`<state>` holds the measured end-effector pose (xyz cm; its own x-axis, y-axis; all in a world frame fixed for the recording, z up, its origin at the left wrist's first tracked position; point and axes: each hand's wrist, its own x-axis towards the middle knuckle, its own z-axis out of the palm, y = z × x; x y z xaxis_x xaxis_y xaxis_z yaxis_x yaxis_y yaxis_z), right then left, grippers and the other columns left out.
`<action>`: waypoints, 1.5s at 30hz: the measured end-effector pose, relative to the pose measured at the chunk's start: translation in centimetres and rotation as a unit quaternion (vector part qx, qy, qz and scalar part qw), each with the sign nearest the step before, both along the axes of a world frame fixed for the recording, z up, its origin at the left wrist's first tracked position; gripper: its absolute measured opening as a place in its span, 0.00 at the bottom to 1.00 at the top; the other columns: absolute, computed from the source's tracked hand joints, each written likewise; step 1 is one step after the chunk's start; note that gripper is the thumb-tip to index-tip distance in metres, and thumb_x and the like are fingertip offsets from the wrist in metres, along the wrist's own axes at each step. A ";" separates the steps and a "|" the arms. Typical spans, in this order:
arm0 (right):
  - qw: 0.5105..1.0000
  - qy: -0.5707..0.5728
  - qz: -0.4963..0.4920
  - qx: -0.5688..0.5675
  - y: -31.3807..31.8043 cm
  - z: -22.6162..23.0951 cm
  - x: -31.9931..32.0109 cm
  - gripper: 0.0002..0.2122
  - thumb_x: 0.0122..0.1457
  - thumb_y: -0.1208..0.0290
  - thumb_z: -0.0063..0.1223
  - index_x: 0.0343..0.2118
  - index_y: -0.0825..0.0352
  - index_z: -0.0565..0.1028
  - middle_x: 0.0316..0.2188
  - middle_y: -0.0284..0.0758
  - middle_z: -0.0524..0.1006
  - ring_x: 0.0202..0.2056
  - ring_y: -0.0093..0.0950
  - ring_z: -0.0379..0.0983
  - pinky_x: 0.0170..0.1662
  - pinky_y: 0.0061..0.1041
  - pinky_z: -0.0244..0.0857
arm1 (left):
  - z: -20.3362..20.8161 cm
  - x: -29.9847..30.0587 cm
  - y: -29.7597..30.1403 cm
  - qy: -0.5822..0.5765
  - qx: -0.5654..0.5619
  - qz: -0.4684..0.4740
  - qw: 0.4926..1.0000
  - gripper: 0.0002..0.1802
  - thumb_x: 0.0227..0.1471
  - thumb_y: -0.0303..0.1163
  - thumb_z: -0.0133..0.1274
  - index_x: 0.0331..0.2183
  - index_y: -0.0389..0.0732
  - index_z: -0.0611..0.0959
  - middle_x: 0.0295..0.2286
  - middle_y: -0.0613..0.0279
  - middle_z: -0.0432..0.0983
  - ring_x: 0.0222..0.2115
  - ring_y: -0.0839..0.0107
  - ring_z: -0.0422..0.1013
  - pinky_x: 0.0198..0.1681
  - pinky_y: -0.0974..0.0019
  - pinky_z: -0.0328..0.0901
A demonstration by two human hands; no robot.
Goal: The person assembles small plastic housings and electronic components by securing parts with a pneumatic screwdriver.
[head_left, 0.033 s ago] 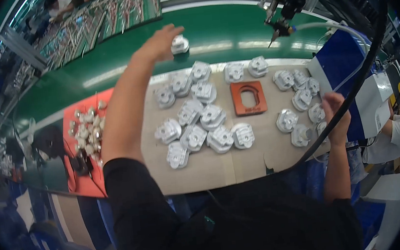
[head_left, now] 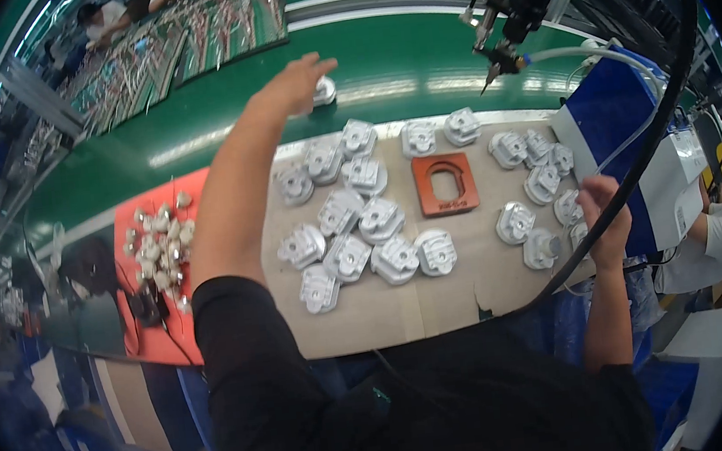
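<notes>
My left hand (head_left: 298,87) reaches over the green belt at the far side, fingers stretched out and apart. Just right of it, partly behind its fingers, a white round moulded housing (head_left: 325,91) sits on the belt; whether they touch I cannot tell. At the right of the table my right hand (head_left: 602,200) hovers beside several white housings (head_left: 541,184), fingers loosely apart, with a black cable crossing near it. A larger group of similar white housings (head_left: 347,258) covers the middle of the brown mat. An orange square fixture (head_left: 446,185) with a rounded opening lies between the groups.
White parts with metal ends (head_left: 161,246) are heaped on a red mat (head_left: 138,324) at left. A tool head with a thin tip (head_left: 498,61) hangs at upper right. A blue and white box (head_left: 622,110) stands at right, near another person's arm. Wire bundles (head_left: 184,46) lie beyond the belt.
The view has shifted slightly. My left hand sits a little lower and its outstretched fingers have moved slightly over the belt housing. My right hand stays beside the right-hand group.
</notes>
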<state>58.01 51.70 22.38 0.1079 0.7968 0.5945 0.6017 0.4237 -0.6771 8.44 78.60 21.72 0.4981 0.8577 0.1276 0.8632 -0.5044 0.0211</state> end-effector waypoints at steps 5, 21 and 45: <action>0.999 -0.016 0.006 -0.045 -3.7 -0.5 2.3 0.09 0.56 0.84 0.59 0.40 0.70 0.77 0.36 0.36 0.78 0.38 0.24 0.75 0.43 0.24 0.68 | -2.8 3.9 4.1 0.098 -0.121 0.039 0.987 0.39 0.45 0.16 0.56 0.59 0.54 0.74 0.57 0.52 0.67 0.56 0.50 0.68 0.59 0.53 0.66; 0.996 0.052 0.079 0.008 -1.7 0.1 4.6 0.10 0.54 0.84 0.61 0.39 0.71 0.78 0.35 0.36 0.79 0.33 0.24 0.76 0.38 0.22 0.70 | 2.9 24.5 -15.6 -0.028 -0.160 0.080 0.984 0.36 0.49 0.53 0.60 0.43 0.27 0.78 0.44 0.31 0.74 0.42 0.41 0.76 0.47 0.51 0.71; 0.991 0.064 0.110 -0.028 -4.6 -2.6 6.0 0.08 0.60 0.84 0.57 0.43 0.73 0.76 0.42 0.36 0.77 0.43 0.25 0.74 0.48 0.22 0.68 | 5.0 24.8 -21.6 0.002 -0.142 0.156 0.977 0.47 0.50 0.66 0.57 0.52 0.31 0.76 0.49 0.38 0.74 0.47 0.44 0.75 0.48 0.52 0.72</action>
<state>64.02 47.11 19.78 -0.0002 0.8410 0.5411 0.4060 0.4946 -0.7685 33.23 57.03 26.71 0.2069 0.9683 -0.1398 0.9744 -0.1911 0.1188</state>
